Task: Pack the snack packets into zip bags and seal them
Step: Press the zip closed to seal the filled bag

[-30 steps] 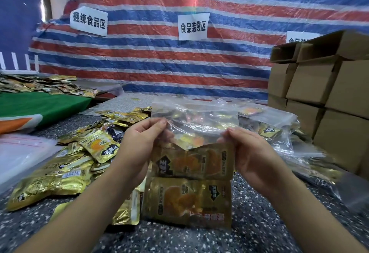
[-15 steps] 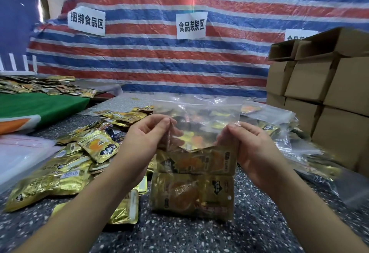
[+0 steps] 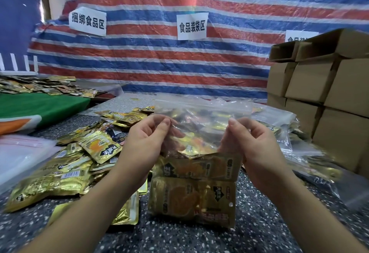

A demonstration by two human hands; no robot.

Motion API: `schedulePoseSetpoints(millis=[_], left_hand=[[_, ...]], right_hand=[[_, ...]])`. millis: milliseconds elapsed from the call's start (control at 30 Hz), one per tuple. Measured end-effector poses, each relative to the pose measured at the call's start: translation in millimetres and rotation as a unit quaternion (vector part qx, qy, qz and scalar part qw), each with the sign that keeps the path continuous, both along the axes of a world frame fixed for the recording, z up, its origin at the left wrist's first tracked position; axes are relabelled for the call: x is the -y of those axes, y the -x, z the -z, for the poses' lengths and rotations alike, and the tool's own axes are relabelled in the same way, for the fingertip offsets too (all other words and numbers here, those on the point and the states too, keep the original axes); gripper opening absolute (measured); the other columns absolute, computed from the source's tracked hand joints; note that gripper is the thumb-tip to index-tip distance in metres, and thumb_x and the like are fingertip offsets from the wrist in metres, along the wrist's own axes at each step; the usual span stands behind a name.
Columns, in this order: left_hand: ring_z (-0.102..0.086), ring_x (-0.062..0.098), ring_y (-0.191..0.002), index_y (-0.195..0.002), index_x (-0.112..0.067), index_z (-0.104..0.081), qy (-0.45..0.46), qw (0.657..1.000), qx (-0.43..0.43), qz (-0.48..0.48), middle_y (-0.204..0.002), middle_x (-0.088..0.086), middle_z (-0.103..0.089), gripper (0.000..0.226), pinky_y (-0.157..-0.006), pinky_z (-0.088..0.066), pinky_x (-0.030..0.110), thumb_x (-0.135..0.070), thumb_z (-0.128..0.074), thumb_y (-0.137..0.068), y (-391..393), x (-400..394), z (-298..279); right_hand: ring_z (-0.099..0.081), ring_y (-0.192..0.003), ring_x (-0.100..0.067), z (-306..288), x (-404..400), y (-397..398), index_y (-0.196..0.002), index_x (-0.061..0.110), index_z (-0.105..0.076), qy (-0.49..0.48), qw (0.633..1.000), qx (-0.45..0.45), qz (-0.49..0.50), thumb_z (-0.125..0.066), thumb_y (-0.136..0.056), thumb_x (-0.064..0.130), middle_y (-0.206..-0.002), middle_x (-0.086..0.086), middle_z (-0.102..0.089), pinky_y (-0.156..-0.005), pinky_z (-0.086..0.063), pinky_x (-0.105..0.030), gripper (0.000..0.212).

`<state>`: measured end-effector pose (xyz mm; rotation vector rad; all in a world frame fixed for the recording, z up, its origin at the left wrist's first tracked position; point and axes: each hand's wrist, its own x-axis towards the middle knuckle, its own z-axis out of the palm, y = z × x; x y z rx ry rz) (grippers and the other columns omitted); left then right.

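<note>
Since earlier frame: clear plastic zip bag raised slightly; gold foil snack packets inside. Left hand and right hand pinch its sides. Step: settling contents. Next: press zip shut.

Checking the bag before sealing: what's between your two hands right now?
In the head view, the clear zip bag spans from left hand to right hand, gold snack packets standing inside.

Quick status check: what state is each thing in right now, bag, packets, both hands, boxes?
Zip bag: upright, held by both sides, gold packets inside; seal state unclear.
Left hand: pinches the bag's left side.
Right hand: pinches its right side.
Loose snack packets: piled on the table.
Cardboard boxes: stacked; top one open.
</note>
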<state>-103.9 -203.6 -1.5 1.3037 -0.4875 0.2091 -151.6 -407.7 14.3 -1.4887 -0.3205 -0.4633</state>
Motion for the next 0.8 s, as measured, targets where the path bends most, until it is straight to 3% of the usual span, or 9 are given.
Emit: schedulePoseSetpoints(millis=[167, 300, 367, 467, 567, 700, 800], left_hand=[[-0.067, 0.024, -0.047, -0.093, -0.020, -0.067, -0.025, 0.996, 0.050, -0.066, -0.073, 0.007, -0.074, 0.025, -0.040, -0.051, 0.025, -0.025, -0.044, -0.102, 4.4, 3.1, -1.4], [-0.050, 0.009, -0.033, -0.095, -0.022, -0.069, -0.010, 0.998, -0.014, -0.062, -0.059, 0.000, -0.069, 0.027, -0.035, -0.040, 0.017, -0.023, -0.044, -0.104, -1.3, 3.0, 1.1], [-0.045, 0.006, -0.034, -0.099, -0.015, -0.066, -0.032, 0.995, -0.073, -0.055, -0.054, -0.005, -0.065, 0.025, -0.036, -0.036, 0.016, -0.018, -0.043, -0.105, -7.3, 4.3, 7.4], [-0.059, 0.018, -0.045, -0.099, -0.009, -0.062, -0.074, 0.991, -0.111, -0.030, -0.065, 0.004, -0.070, 0.019, -0.039, -0.042, 0.024, -0.014, -0.045, -0.103, -12.8, 6.8, 14.3], [-0.071, 0.024, -0.058, -0.096, -0.005, -0.060, -0.072, 0.991, -0.109, 0.001, -0.079, 0.008, -0.075, 0.021, -0.047, -0.052, 0.023, -0.020, -0.047, -0.103, -14.6, 5.3, 16.1], [-0.072, 0.020, -0.064, -0.093, -0.009, -0.065, -0.075, 0.993, -0.084, -0.025, -0.080, 0.003, -0.075, 0.029, -0.053, -0.055, 0.023, -0.028, -0.046, -0.103, -19.3, 2.1, 19.5], [-0.073, 0.021, -0.070, -0.095, -0.011, -0.067, -0.077, 0.994, -0.069, -0.032, -0.083, 0.003, -0.075, 0.026, -0.059, -0.057, 0.026, -0.026, -0.047, -0.103, -21.8, 0.6, 21.3]], right_hand=[[-0.052, -0.050, -0.011, 0.6, -2.7, -3.4, -0.087, 0.009, -0.068, -0.096, 0.992, -0.050, 0.059, -0.059, -0.096, 0.016, -0.060, 0.002, -0.058, -0.039, -0.049, -0.025, 0.015], [-0.047, -0.046, -0.010, 0.6, -2.0, -7.6, -0.085, 0.010, -0.068, -0.141, 0.983, -0.113, 0.030, -0.060, -0.096, 0.012, -0.057, 0.002, -0.059, -0.042, -0.043, -0.023, 0.014], [-0.047, -0.045, -0.010, 5.0, 1.4, -11.8, -0.085, 0.008, -0.067, -0.123, 0.981, -0.141, 0.044, -0.059, -0.097, 0.010, -0.058, 0.002, -0.058, -0.044, -0.042, -0.025, 0.014], [-0.051, -0.041, -0.010, 14.5, 7.4, -17.3, -0.080, 0.008, -0.064, -0.042, 0.985, -0.145, 0.080, -0.058, -0.098, 0.008, -0.057, 0.001, -0.061, -0.038, -0.039, -0.021, 0.019], [-0.065, -0.051, -0.016, 19.8, 12.0, -20.3, -0.082, 0.006, -0.063, 0.014, 0.986, -0.137, 0.098, -0.058, -0.098, 0.007, -0.063, -0.005, -0.067, -0.045, -0.047, -0.021, 0.017], [-0.067, -0.060, -0.015, 22.2, 17.2, -23.5, -0.091, 0.006, -0.064, 0.013, 0.989, -0.129, 0.075, -0.060, -0.091, -0.002, -0.072, -0.007, -0.071, -0.057, -0.050, -0.028, 0.009], [-0.067, -0.069, -0.013, 23.7, 16.2, -23.2, -0.101, 0.014, -0.063, 0.060, 0.987, -0.109, 0.103, -0.066, -0.090, 0.005, -0.090, -0.007, -0.071, -0.065, -0.053, -0.031, 0.014]])
